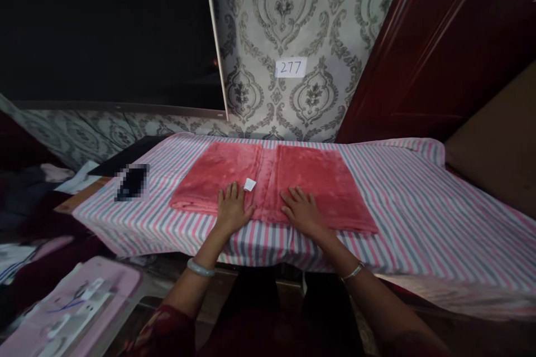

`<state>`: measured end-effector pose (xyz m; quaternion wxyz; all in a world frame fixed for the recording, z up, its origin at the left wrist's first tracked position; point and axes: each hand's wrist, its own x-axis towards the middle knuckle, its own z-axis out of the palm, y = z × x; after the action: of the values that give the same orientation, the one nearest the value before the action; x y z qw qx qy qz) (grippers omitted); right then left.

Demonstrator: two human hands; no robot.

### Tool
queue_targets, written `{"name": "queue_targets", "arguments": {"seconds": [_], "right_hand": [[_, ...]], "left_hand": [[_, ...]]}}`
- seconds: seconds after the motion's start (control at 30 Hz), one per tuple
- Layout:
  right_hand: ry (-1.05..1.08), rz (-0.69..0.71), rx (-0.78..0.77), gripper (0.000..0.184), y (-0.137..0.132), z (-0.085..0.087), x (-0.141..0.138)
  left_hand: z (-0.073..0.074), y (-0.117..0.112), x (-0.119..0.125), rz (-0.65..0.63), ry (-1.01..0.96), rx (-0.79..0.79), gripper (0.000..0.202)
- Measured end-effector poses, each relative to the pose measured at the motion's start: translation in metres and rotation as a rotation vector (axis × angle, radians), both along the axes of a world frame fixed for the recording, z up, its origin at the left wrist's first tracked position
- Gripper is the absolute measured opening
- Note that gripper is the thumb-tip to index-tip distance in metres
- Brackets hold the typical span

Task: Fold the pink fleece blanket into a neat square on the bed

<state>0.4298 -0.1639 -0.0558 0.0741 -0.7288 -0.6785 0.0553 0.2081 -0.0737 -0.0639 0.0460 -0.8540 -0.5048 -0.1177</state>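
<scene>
A red plush towel (318,178) lies spread on a table covered with a pink, grey and white striped cloth (419,206). Both long sides are folded in toward a seam down the middle. My left hand (232,207) rests flat on the towel's near edge, fingers apart, just below a small white tag (250,184). On the right half, close to the seam, my right hand (302,211) lies flat with its fingers stretched out. Neither hand holds anything.
A dark blurred object (132,182) sits on the cloth's left part. A paper label reading 277 (290,67) hangs on the patterned wall behind. A dark red door (439,44) stands at right, a pink box (71,307) low at left.
</scene>
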Motion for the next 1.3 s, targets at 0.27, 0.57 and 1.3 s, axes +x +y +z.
{"name": "queue_targets", "arguments": {"seconds": [0.27, 0.57, 1.3], "right_hand": [[0.04, 0.029, 0.065, 0.053, 0.004, -0.003, -0.016], [0.023, 0.02, 0.065, 0.053, 0.0, -0.006, -0.018], [0.122, 0.308, 0.292, 0.038, 0.065, 0.01, -0.071]], "left_hand": [[-0.005, -0.003, -0.029, -0.238, -0.216, 0.122, 0.048], [0.002, 0.011, -0.028, -0.348, -0.205, 0.186, 0.018], [-0.019, -0.011, -0.033, -0.436, -0.28, 0.196, 0.029]]}}
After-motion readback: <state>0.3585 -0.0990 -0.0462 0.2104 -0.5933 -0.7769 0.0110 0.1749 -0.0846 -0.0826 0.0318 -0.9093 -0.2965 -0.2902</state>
